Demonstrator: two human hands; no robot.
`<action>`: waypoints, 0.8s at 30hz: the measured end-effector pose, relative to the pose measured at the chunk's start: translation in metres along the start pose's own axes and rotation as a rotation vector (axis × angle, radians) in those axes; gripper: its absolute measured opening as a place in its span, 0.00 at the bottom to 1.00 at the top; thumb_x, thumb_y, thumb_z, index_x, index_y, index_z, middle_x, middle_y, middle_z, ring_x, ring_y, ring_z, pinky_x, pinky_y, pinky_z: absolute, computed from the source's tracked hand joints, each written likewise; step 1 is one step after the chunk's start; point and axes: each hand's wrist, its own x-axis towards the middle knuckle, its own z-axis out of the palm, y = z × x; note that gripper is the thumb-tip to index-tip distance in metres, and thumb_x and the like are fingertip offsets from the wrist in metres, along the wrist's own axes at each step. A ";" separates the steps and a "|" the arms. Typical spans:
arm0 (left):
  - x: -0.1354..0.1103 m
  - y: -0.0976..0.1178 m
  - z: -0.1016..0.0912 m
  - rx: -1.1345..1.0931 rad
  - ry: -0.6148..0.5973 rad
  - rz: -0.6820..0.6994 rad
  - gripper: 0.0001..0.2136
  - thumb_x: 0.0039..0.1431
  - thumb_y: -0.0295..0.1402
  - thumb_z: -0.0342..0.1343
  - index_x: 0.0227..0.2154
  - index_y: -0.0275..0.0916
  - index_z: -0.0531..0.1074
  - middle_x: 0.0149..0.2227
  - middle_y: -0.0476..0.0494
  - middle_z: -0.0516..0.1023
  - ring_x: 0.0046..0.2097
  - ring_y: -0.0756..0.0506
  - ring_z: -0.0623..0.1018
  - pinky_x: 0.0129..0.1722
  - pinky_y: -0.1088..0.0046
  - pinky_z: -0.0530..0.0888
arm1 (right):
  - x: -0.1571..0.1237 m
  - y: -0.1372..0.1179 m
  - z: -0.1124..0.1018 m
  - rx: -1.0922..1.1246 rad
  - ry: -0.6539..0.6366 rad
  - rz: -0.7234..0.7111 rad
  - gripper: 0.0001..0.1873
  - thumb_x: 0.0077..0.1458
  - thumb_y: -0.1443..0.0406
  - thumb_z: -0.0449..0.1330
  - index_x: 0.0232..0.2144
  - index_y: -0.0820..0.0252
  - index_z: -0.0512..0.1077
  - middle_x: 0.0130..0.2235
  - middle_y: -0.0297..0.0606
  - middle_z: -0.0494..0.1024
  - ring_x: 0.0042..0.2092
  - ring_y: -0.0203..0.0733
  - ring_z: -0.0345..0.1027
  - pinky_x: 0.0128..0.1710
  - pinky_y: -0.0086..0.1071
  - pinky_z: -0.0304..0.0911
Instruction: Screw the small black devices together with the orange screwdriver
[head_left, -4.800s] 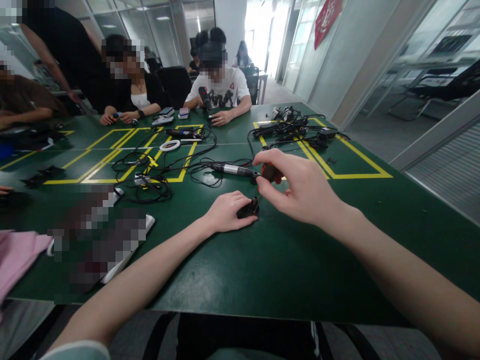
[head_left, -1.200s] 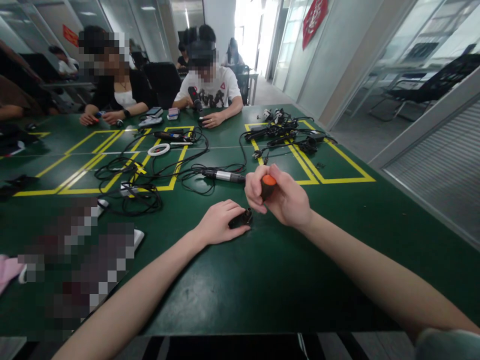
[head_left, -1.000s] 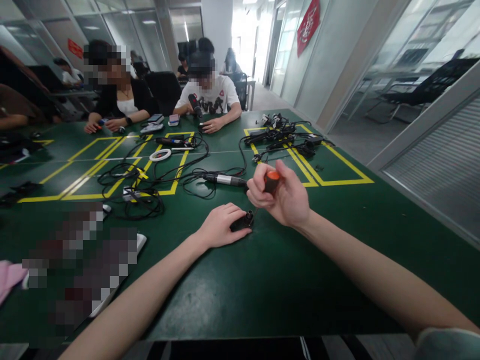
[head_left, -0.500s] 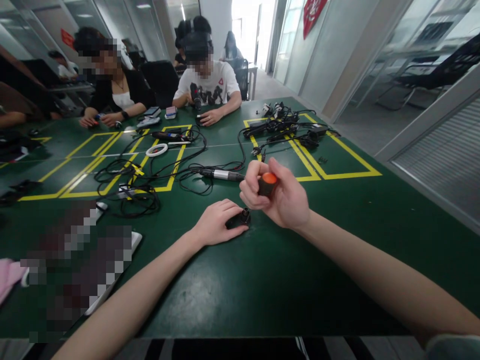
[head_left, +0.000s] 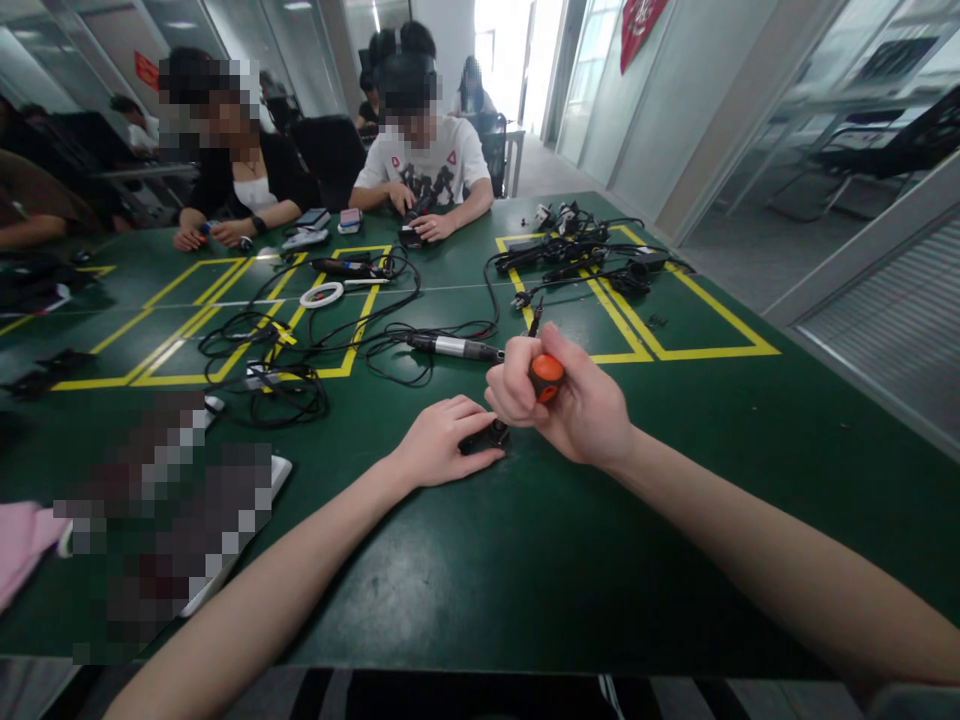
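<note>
My right hand (head_left: pixel 574 405) is closed round a screwdriver with an orange-capped black handle (head_left: pixel 546 376), held upright with its tip pointing down. Directly beneath it lies a small black part (head_left: pixel 486 437) on the green table (head_left: pixel 570 560). My left hand (head_left: pixel 442 440) lies over that part with curled fingers and pins it to the table. The screwdriver's shaft is hidden behind my fingers.
A silver-and-black tool with its cable (head_left: pixel 450 347) lies just beyond my hands. Tangled black cables (head_left: pixel 277 375) spread at the left, a second pile of cables (head_left: pixel 585 255) lies at the far right inside yellow tape. Several people sit across the table. A white device (head_left: pixel 274 470) lies at the left.
My right hand has dropped a little with the screwdriver, and its handle now sits closer over the black part. My left hand has stayed on the part. The view shifted slightly.
</note>
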 end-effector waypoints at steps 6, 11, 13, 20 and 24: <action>0.000 -0.001 -0.001 -0.009 -0.005 -0.001 0.16 0.70 0.47 0.59 0.49 0.41 0.81 0.48 0.38 0.84 0.49 0.39 0.83 0.52 0.60 0.81 | -0.004 0.001 -0.004 0.005 -0.047 -0.049 0.18 0.69 0.50 0.60 0.35 0.54 0.63 0.21 0.21 0.58 0.21 0.31 0.44 0.22 0.28 0.44; 0.002 0.001 -0.001 -0.012 -0.021 -0.009 0.17 0.70 0.47 0.59 0.48 0.40 0.80 0.47 0.37 0.84 0.50 0.39 0.83 0.53 0.60 0.81 | 0.003 -0.002 -0.007 -0.038 0.039 -0.071 0.23 0.71 0.50 0.58 0.29 0.59 0.69 0.23 0.28 0.65 0.22 0.31 0.54 0.22 0.28 0.51; 0.002 0.001 -0.001 -0.012 -0.031 -0.014 0.17 0.70 0.47 0.59 0.49 0.40 0.80 0.48 0.36 0.84 0.50 0.39 0.83 0.53 0.60 0.81 | 0.005 -0.004 -0.006 -0.021 0.071 -0.034 0.27 0.71 0.49 0.58 0.25 0.59 0.69 0.21 0.28 0.62 0.22 0.31 0.52 0.22 0.28 0.50; 0.003 0.003 -0.002 0.006 -0.043 -0.009 0.20 0.71 0.47 0.57 0.55 0.39 0.76 0.49 0.36 0.84 0.51 0.38 0.83 0.53 0.58 0.81 | 0.000 -0.006 -0.003 0.019 0.008 -0.012 0.25 0.69 0.46 0.57 0.29 0.57 0.66 0.19 0.23 0.55 0.20 0.31 0.42 0.22 0.28 0.43; 0.001 0.002 -0.001 0.034 -0.021 -0.045 0.27 0.68 0.48 0.59 0.63 0.39 0.69 0.50 0.37 0.84 0.49 0.37 0.84 0.50 0.58 0.82 | 0.000 -0.005 -0.005 0.003 -0.018 -0.007 0.21 0.67 0.48 0.61 0.30 0.56 0.64 0.20 0.21 0.56 0.21 0.30 0.42 0.22 0.28 0.42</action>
